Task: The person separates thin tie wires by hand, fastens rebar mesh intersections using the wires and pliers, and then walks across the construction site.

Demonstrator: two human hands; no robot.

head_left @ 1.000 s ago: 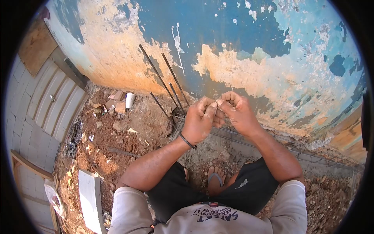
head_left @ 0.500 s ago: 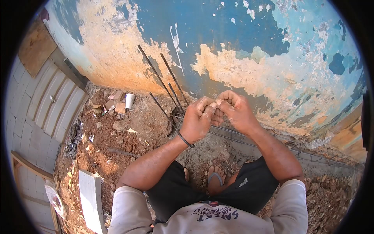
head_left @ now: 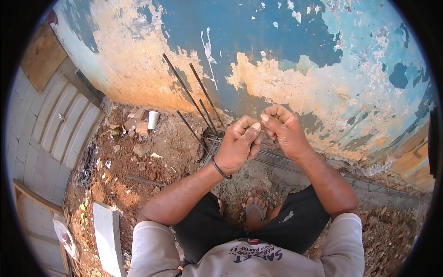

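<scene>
My left hand (head_left: 237, 144), with a dark band on its wrist, is closed in a pinch, thumb against the fingers. Close beside it, my right hand (head_left: 287, 134) is pinched too, its fingertips a short gap from the left ones. Whatever lies between the fingertips is too small to make out. Both hands are above a steel rebar cage (head_left: 277, 161) lying along the foot of the wall. Dark upright rebar rods (head_left: 184, 87) rise just left of my left hand.
A peeling blue and orange wall (head_left: 286, 41) stands in front. On the rubble to the left are a white cup (head_left: 153, 120) and a pale block (head_left: 107, 237). A sandaled foot (head_left: 255, 213) is below my hands.
My hands were touching at the fingertips; now they are slightly apart, the right one having moved a little to the right. Both remain pinched.
</scene>
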